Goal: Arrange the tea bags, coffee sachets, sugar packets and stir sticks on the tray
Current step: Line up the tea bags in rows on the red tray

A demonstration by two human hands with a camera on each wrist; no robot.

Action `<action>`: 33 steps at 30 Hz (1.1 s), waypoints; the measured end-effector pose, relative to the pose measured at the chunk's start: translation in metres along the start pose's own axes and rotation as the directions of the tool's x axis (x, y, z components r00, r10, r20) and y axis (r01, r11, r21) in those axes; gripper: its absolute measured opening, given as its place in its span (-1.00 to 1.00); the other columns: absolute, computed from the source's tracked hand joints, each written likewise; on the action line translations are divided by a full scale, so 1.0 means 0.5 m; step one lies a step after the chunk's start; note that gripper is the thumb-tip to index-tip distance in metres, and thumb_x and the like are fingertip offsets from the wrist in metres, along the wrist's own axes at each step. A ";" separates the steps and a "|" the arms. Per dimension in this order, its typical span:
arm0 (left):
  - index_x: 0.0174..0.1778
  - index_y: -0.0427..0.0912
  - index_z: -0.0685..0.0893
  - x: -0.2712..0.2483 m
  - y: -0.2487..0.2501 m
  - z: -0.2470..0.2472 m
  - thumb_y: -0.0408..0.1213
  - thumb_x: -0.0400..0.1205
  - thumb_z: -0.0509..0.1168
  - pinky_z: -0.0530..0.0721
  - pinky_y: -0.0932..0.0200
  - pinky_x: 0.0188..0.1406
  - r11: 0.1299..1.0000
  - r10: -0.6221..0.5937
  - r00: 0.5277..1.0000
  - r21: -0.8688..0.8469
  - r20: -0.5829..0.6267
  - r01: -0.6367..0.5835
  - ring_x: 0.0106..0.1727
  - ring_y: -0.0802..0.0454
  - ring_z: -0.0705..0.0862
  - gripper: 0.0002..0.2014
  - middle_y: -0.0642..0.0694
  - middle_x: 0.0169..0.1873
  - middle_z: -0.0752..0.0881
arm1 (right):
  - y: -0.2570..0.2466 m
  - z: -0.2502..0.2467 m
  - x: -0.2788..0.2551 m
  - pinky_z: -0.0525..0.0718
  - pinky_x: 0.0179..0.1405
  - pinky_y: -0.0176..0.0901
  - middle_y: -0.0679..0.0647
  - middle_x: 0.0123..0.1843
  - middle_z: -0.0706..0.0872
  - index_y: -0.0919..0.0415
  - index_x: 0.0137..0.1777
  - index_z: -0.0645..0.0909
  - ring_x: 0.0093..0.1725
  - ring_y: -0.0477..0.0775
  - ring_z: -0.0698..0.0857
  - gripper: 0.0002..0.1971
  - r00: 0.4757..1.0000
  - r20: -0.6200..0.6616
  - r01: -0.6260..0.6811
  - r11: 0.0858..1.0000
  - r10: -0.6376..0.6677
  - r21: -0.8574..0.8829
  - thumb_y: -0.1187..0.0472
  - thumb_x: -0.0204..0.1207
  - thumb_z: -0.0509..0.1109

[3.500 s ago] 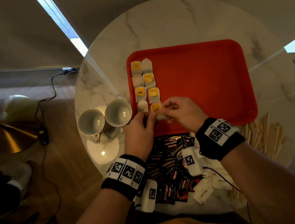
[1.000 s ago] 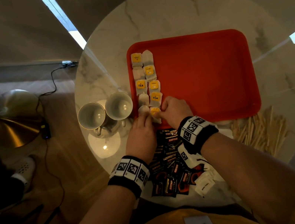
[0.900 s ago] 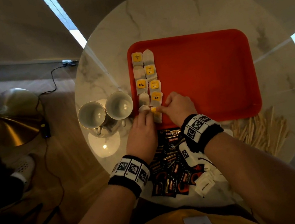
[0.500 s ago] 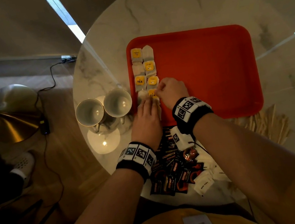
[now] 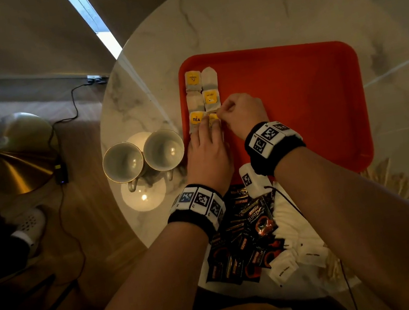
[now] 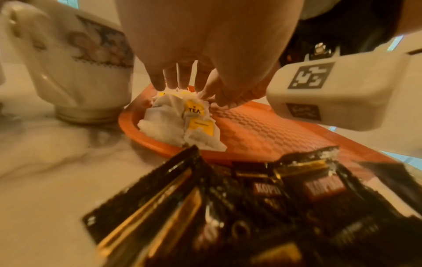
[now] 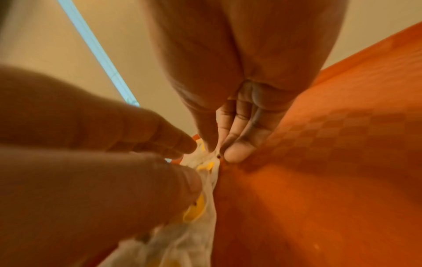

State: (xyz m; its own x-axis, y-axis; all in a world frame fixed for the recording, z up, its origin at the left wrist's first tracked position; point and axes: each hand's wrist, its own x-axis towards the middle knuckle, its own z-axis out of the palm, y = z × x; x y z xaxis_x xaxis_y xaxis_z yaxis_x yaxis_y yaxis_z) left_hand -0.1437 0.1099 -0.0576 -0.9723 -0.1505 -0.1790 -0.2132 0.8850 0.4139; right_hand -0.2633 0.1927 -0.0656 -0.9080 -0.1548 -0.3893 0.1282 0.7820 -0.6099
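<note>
A red tray lies on the round marble table, with tea bags in two columns along its left side. My left hand lies flat on the nearer tea bags, its straight fingers pressing them down. My right hand, fingers curled, pinches the edge of a tea bag in the right column beside the left fingertips. Black coffee sachets, white sugar packets and wooden stir sticks lie on the table in front of the tray.
Two white cups stand against the tray's left edge, close to my left hand. The right part of the tray is bare. A lamp and a cable are on the floor to the left.
Both hands have moved farther up the tea-bag columns from the tray's near edge. The left fingers now lie flat over the bags while the right still pinches one.
</note>
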 end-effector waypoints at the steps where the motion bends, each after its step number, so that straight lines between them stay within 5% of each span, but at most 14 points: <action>1: 0.67 -0.31 0.35 0.006 0.002 0.000 -0.21 0.73 0.19 0.36 -0.23 0.63 1.000 -0.004 1.000 -0.002 -0.003 0.004 0.64 -0.36 0.35 -0.44 -0.36 0.64 0.38 | 0.002 -0.005 0.007 0.82 -0.21 -0.05 -0.02 -0.22 0.80 0.03 -0.14 0.70 -0.25 0.01 0.79 -0.91 1.000 -0.020 0.001 1.000 -0.001 0.015 0.08 0.59 0.47; 6: 0.75 -0.26 0.23 0.037 0.013 0.005 -0.22 0.75 0.15 0.23 -0.25 0.73 0.999 -0.024 1.000 -0.040 0.013 0.025 0.73 -0.32 0.21 -0.39 -0.30 0.71 0.28 | -0.004 -0.018 0.057 0.82 -0.20 -0.04 -0.04 -0.21 0.78 0.04 -0.11 0.69 -0.26 -0.01 0.78 -0.89 0.998 -0.057 0.029 0.999 -0.028 0.023 0.05 0.57 0.52; 12: 0.81 -0.20 0.03 0.058 0.015 0.007 -0.18 0.80 0.09 0.08 -0.20 0.74 0.996 -0.077 0.989 -0.023 0.126 0.081 0.80 -0.24 -0.02 -0.35 -0.21 0.79 0.04 | -0.025 -0.006 0.107 0.86 -0.11 0.09 0.04 -0.20 0.83 0.10 -0.11 0.74 -0.18 0.08 0.84 -0.95 0.999 0.051 -0.007 0.997 0.003 0.078 0.16 0.51 0.55; 16: 0.78 -0.25 0.13 0.065 0.005 0.015 -0.16 0.77 -0.03 0.19 -0.24 0.74 0.998 -0.060 0.993 0.006 0.100 0.060 0.78 -0.27 0.08 -0.38 -0.26 0.77 0.13 | -0.030 -0.006 0.129 0.84 -0.15 0.15 0.04 -0.25 0.81 0.04 -0.23 0.68 -0.14 0.17 0.82 -0.91 0.998 -0.049 -0.028 0.997 0.032 0.079 0.16 0.49 0.49; 21: 0.75 -0.27 0.21 0.078 -0.013 0.030 -0.02 0.62 -0.36 0.16 -0.20 0.75 0.995 -0.016 0.993 0.100 0.114 0.004 0.78 -0.26 0.09 -0.22 -0.27 0.75 0.21 | -0.042 -0.006 0.141 0.84 -0.05 0.14 0.10 -0.07 0.83 0.07 -0.06 0.75 -0.02 0.17 0.81 -0.97 1.000 0.014 0.022 0.997 -0.023 0.078 0.19 0.54 0.48; 30: 0.68 -0.30 0.36 0.042 0.000 -0.005 -0.21 0.77 0.17 0.20 -0.13 0.73 1.000 0.015 0.998 -0.016 0.065 -0.014 0.72 -0.26 0.23 -0.47 -0.29 0.70 0.30 | -0.020 -0.052 0.076 0.83 -0.04 0.11 -0.03 -0.16 0.79 -0.07 -0.15 0.65 -0.07 0.09 0.79 -0.92 1.000 0.011 -0.004 0.997 0.003 0.071 0.04 0.55 0.49; 33: 0.49 -0.32 0.57 0.000 0.004 -0.029 -0.24 0.76 0.25 0.61 -0.21 0.47 0.992 0.071 0.996 -0.107 0.055 -0.065 0.42 -0.26 0.55 -0.61 -0.26 0.45 0.58 | -0.004 -0.074 0.007 0.81 -0.04 -0.01 -0.05 -0.15 0.78 0.02 -0.04 0.70 -0.11 -0.01 0.78 -0.94 0.997 0.080 -0.014 0.996 0.008 0.083 0.08 0.59 0.49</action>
State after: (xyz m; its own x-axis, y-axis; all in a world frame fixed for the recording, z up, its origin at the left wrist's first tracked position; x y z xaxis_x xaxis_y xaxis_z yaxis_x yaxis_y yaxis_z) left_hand -0.1456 0.1052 -0.0441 -0.9782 -0.0631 -0.1978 -0.1588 0.8409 0.5174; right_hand -0.2817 0.2129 -0.0400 -0.8721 -0.1967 -0.4480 0.1739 0.7312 -0.6597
